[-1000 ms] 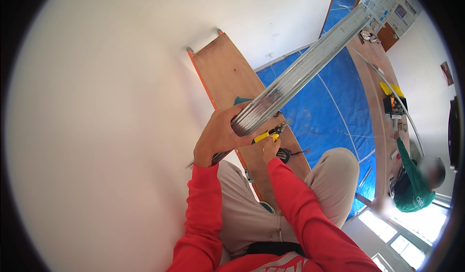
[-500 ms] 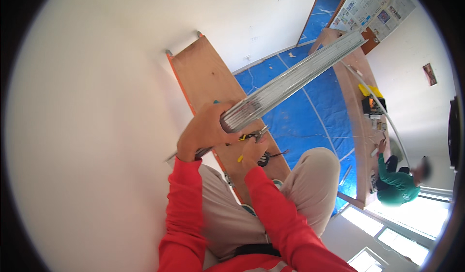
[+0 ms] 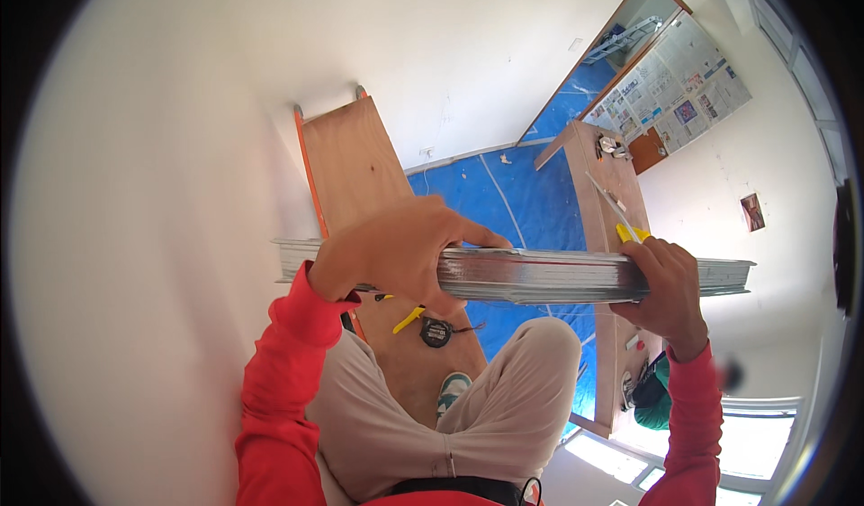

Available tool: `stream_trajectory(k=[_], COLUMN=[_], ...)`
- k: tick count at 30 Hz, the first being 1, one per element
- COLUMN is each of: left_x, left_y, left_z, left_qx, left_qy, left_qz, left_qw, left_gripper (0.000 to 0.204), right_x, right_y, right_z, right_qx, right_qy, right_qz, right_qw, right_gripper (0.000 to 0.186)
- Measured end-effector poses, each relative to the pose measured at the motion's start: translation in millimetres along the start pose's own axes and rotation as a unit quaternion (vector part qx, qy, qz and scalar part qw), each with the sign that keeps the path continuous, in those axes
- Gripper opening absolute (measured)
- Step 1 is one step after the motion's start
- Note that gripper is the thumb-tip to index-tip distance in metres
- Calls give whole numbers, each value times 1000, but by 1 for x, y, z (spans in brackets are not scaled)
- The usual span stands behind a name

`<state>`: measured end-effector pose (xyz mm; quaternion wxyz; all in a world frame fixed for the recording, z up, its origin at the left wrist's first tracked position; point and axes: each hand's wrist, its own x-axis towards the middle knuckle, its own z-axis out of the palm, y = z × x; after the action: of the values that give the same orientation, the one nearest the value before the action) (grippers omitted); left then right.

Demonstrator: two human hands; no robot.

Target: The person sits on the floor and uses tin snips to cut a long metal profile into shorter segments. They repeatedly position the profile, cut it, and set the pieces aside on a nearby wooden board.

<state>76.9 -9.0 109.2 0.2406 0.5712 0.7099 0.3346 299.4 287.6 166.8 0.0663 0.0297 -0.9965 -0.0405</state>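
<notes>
A bundle of long, thin silvery metal strips (image 3: 540,275) lies level across the view in front of me. My left hand (image 3: 405,249) is closed round it left of the middle, thumb and fingers on opposite edges. Toward the right end, my right hand (image 3: 664,290) grips the same bundle with its fingers over the top. Below the left hand, a black tape measure (image 3: 436,331) rests on the wooden plank (image 3: 360,159). Beside it lies a tool with a yellow handle (image 3: 408,319), most of it hidden by the hand and bundle.
The plank, edged in orange, stretches away along the white wall (image 3: 180,146). Blue sheeting (image 3: 486,191) covers the floor. On the right stands a long wooden bench (image 3: 598,200) with tools and a yellow item (image 3: 633,234). A person in green (image 3: 654,398) is beyond my right arm.
The bundle has turned from slanting up to the right to level. My right hand has let go of the pliers-like tool and taken hold of the bundle's right part.
</notes>
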Motion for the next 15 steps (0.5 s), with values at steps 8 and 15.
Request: stream_trajectory(k=[8, 15], left_x=[-21, -36], left_y=[6, 12], left_z=[1, 25], left_qx=[230, 280], left_qy=[210, 287], left_qz=[-27, -31], left_qw=[950, 916], left_gripper=[56, 50], right_x=[-5, -6], right_y=[5, 10], right_z=[14, 12], right_qx=[58, 62], right_qy=[71, 54], right_qz=[-1, -12], right_qw=[996, 997], right_gripper=[58, 57])
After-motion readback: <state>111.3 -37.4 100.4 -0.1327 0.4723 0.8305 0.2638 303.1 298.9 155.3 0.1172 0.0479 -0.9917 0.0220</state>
